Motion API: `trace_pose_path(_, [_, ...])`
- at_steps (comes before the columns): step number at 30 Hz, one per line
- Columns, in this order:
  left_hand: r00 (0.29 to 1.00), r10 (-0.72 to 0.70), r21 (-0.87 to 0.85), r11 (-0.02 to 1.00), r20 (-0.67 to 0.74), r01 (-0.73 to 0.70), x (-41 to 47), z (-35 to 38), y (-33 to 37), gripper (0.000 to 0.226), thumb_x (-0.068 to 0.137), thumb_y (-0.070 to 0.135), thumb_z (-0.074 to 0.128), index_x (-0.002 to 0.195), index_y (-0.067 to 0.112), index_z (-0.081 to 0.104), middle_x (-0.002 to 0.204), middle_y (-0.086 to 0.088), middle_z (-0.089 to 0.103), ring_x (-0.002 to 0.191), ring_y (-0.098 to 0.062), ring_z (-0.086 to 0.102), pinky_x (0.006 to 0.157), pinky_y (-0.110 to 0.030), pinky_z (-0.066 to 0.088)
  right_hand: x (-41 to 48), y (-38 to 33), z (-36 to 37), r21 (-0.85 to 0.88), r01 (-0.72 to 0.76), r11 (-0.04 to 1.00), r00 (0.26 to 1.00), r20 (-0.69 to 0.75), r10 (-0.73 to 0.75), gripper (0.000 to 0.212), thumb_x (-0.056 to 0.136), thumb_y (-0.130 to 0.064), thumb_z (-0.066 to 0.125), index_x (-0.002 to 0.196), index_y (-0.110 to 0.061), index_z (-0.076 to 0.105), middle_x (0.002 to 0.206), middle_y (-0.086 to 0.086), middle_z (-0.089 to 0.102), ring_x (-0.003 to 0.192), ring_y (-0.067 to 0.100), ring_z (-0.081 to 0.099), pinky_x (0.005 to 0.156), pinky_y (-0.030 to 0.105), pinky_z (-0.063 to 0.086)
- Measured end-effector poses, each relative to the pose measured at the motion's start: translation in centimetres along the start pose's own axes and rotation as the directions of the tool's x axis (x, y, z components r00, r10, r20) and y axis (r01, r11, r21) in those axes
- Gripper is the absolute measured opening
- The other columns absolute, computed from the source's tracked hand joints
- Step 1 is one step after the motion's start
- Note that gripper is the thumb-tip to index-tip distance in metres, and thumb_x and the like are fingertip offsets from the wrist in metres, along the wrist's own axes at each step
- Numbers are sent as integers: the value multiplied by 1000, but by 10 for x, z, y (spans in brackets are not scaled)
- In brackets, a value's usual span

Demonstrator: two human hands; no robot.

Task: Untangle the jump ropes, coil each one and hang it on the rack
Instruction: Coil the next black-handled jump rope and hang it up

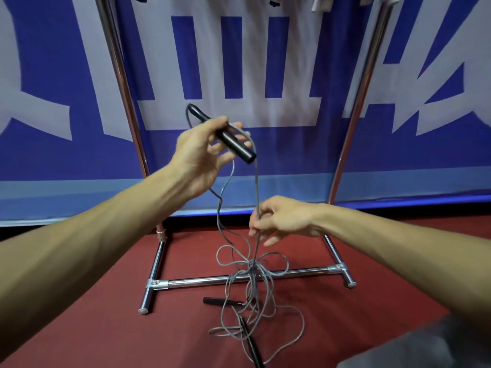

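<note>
My left hand [200, 152] is raised at chest height and grips a black jump-rope handle [233, 143] that points down to the right. A thin grey rope [256, 181] runs from it down to my right hand [281, 219], which pinches the strand between thumb and fingers. Below, the grey ropes form a knotted tangle [252, 272] hanging over the rack's base, with loose loops spread on the red floor. Two more black handles lie on the floor, one [216, 300] near the crossbar and one [252, 346] closer to me.
The chrome rack [212, 281] stands right in front, its two uprights [121, 83] rising left and right and its feet on the red floor. A blue and white banner [265, 144] hangs behind it. White items hang at the top edge. Grey cloth shows at bottom right.
</note>
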State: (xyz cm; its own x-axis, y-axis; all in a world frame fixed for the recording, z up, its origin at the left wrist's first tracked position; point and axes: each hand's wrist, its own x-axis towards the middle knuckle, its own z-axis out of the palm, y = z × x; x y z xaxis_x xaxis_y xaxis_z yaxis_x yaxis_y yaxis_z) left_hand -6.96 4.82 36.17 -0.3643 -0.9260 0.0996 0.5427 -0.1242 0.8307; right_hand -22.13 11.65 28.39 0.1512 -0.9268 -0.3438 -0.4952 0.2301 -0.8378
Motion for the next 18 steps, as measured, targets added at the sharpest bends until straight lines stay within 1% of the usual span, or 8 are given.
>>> trace_pose_path(3, [989, 85, 17, 996, -121, -83, 0, -4, -1, 8, 97, 9, 55, 94, 2, 55, 81, -13, 71, 70, -21, 72, 62, -30, 59, -2, -6, -3, 72, 94, 993, 983, -165, -81, 12, 101, 0, 43, 94, -9, 49, 81, 9, 64, 67, 23, 64, 65, 32, 59])
trace_pose_path(6, [980, 131, 312, 947, -151, -79, -9, -18, -29, 4, 97, 11, 55, 95, 8, 55, 80, -10, 69, 65, -16, 71, 59, -32, 59, -7, -16, -12, 143, 185, 972, 931, -343, -127, 12, 100, -1, 45, 95, -11, 49, 76, 7, 64, 56, 21, 66, 55, 29, 57])
trace_pose_path(8, [993, 18, 485, 874, -117, 41, -17, -32, -53, 6, 93, 7, 61, 90, 10, 59, 78, -8, 68, 67, -17, 69, 69, -40, 58, -10, -23, -19, 170, 240, 956, 886, -440, -144, 8, 99, -3, 47, 101, -8, 52, 78, 7, 66, 56, 21, 66, 55, 30, 57])
trace_pose_path(10, [990, -121, 636, 759, -75, 141, -23, -43, -71, 9, 89, 4, 66, 87, 12, 63, 78, -6, 66, 74, -21, 67, 70, -36, 54, -13, -28, -24, 237, 293, 926, 851, -506, -140, 11, 99, -3, 48, 108, -4, 54, 81, 9, 66, 59, 24, 66, 56, 35, 59])
trace_pose_path(12, [977, -212, 755, 643, 12, 130, -27, -49, -82, 9, 88, 4, 68, 91, 12, 67, 75, -3, 65, 73, -19, 61, 66, -28, 48, -16, -34, -27, 305, 348, 887, 827, -546, -136, 11, 99, -3, 47, 109, -2, 54, 82, 10, 65, 57, 22, 66, 56, 37, 60])
trace_pose_path(14, [945, -312, 818, 565, 95, 105, -33, -49, -91, 10, 89, 6, 67, 97, 10, 69, 75, 1, 64, 70, -15, 55, 66, -28, 45, -15, -40, -29, 373, 404, 835, 802, -583, -128, 10, 100, -3, 46, 107, -2, 54, 82, 10, 65, 55, 20, 68, 53, 36, 60])
trace_pose_path(16, [923, -367, 843, 529, 120, 101, -40, -46, -99, 11, 89, 7, 68, 99, 11, 70, 81, -1, 68, 72, -11, 58, 71, -31, 51, -14, -43, -34, 443, 461, 769, 778, -619, -109, 9, 100, -2, 45, 103, -3, 54, 83, 11, 65, 56, 20, 69, 50, 34, 58])
trace_pose_path(18, [933, -346, 830, 546, 101, 113, -43, -43, -105, 7, 87, 9, 71, 93, 12, 69, 86, -6, 73, 75, -14, 64, 79, -39, 55, -12, -42, -37, 483, 491, 725, 759, -646, -83, 11, 100, -1, 44, 99, -4, 54, 84, 12, 65, 57, 21, 70, 50, 33, 57])
